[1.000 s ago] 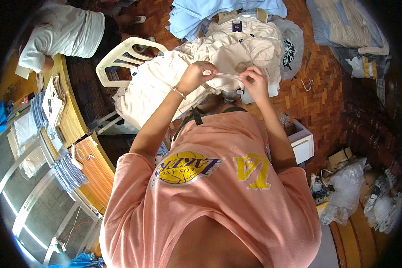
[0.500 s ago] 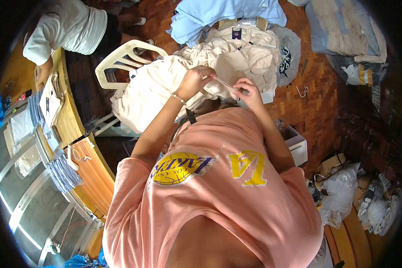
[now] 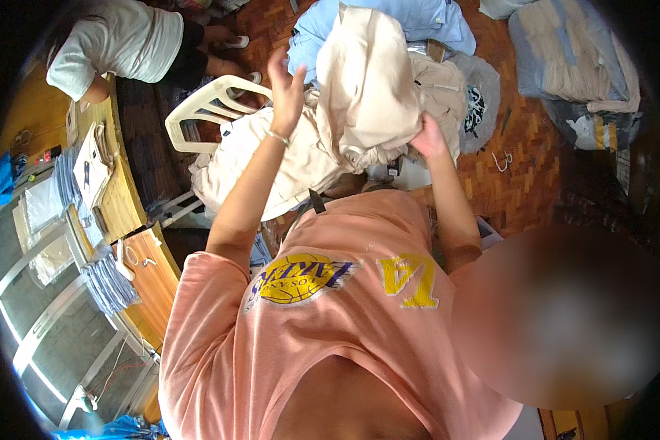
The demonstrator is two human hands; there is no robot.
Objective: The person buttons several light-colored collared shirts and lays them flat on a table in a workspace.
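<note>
A cream garment (image 3: 370,84) is raised in front of me, bunched and hanging in loose folds over the pile. My right hand (image 3: 427,138) grips its lower right edge, the fingers partly hidden by the cloth. To the left of the garment, my left hand (image 3: 287,94) is lifted with its fingers apart, holding nothing. Below and around lies a heap of cream garments (image 3: 253,165), spread over my lap area and toward the chair.
A white plastic chair (image 3: 191,125) stands left of the heap. Blue cloth (image 3: 315,33) lies beyond it. At the far left, a person (image 3: 121,48) leans over a wooden table (image 3: 117,198) with folded garments (image 3: 95,165). Bagged clothes (image 3: 572,59) sit at far right. A blurred patch covers the lower right.
Both hands were close together, pinching a thin strand over the heap. Now they are apart: the left has moved up and left, and the right holds a lifted cream garment.
</note>
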